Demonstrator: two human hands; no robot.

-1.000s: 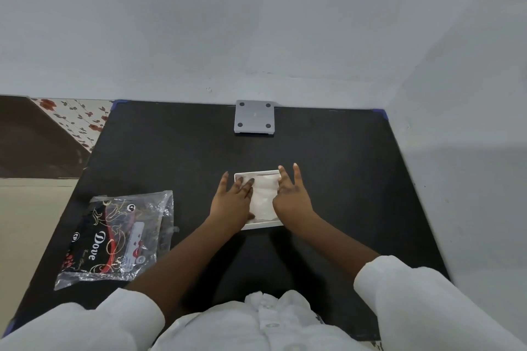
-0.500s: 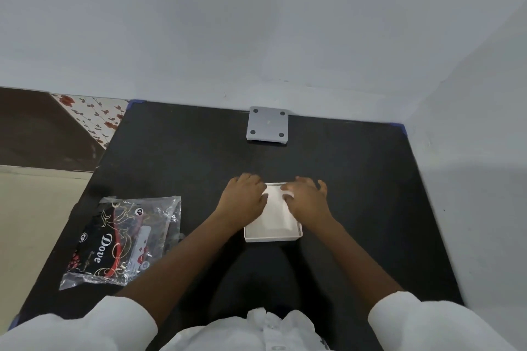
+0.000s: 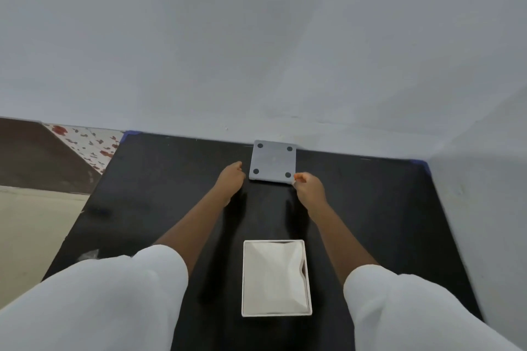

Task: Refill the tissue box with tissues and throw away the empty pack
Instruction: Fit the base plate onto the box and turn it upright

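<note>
Now both hands have left the tissue box and reached to the far edge of the black counter (image 3: pixel 159 179), where a flat grey square piece (image 3: pixel 272 162) lies against the wall, four dark round pads on its upturned face (very likely the lid or base plate of the box, though that is a judgement). A moment ago the two hands were pressing the tissues down inside the box; that pressing is over.

Behind the hands, close to the person's body and between the white sleeves (image 3: pixel 114 302), sits the open white tissue box (image 3: pixel 276 314). It is filled with a stack of white tissues (image 3: pixel 273 276) lying level with the rim, slightly creased. So the refill itself looks done, and closing the box looks like the step in hand.

Left hand (image 3: pixel 230 177): its grip is curled loosely just beside the grey piece's left edge, not clearly touching it. Right hand (image 3: pixel 309 186): fingertips drawn together at the piece's near right corner, apparently starting to pinch it; whether they hold it yet cannot be told.

Only a crumpled sliver of the clear plastic pack (image 3: pixel 89 254) shows, well behind the left grip, beside the left sleeve. It lies on the counter, not yet thrown away.
</note>
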